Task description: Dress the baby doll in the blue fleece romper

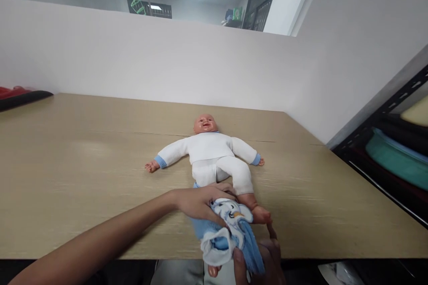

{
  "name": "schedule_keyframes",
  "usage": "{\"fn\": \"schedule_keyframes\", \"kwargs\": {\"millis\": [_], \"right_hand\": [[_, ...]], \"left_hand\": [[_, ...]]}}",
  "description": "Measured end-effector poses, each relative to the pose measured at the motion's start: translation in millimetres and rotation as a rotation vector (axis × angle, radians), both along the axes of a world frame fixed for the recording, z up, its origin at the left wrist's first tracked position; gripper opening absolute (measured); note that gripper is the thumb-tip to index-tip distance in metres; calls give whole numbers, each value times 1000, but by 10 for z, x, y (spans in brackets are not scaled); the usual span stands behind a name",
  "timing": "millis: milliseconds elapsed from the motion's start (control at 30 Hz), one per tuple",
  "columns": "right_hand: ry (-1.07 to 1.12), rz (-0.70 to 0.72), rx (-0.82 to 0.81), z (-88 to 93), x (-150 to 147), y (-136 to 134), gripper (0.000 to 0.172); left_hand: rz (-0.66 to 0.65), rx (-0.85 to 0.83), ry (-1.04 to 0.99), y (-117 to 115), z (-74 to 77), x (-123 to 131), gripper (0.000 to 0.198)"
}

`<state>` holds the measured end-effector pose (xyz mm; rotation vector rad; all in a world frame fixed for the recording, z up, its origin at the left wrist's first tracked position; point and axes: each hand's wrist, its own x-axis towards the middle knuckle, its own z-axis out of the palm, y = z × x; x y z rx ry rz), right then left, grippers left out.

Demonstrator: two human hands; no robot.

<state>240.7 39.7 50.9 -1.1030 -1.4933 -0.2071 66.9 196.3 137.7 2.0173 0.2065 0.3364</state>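
Note:
A baby doll (210, 146) in a white suit with blue cuffs lies on its back on the table, arms spread and head away from me. Small light-blue trousers (223, 242) with white hems and a white cartoon figure with an orange nose cover its leg on the left. A toe pokes out of that hem, past the table's front edge. The other leg ends in a bare foot (261, 214) outside the trousers. My left hand (200, 200) is closed on the cloth near the top. My right hand (262, 256) grips the other trouser leg, its index finger by the bare foot.
The wooden table (83, 173) reaches back to a white wall (150, 62) with a window above it. A black rack (381, 160) with folded cloths stands on the right. At the far left lies a black tray (28, 99) with something red.

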Motion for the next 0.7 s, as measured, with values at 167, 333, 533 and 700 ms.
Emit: {"fn": "schedule_keyframes", "kwargs": {"millis": [167,333,533,700], "right_hand": [[91,47,102,110,-25,108,10],[88,142,15,243,57,162,13],[116,215,-34,499,162,290,17],[290,429,-174,570,244,460,13]], "left_hand": [[56,-100,-35,-42,-49,8,57],[128,-176,-55,-82,-46,-4,53],[199,-348,-70,-160,-16,14,63],[322,-455,-62,-105,-114,-16,66]]}}
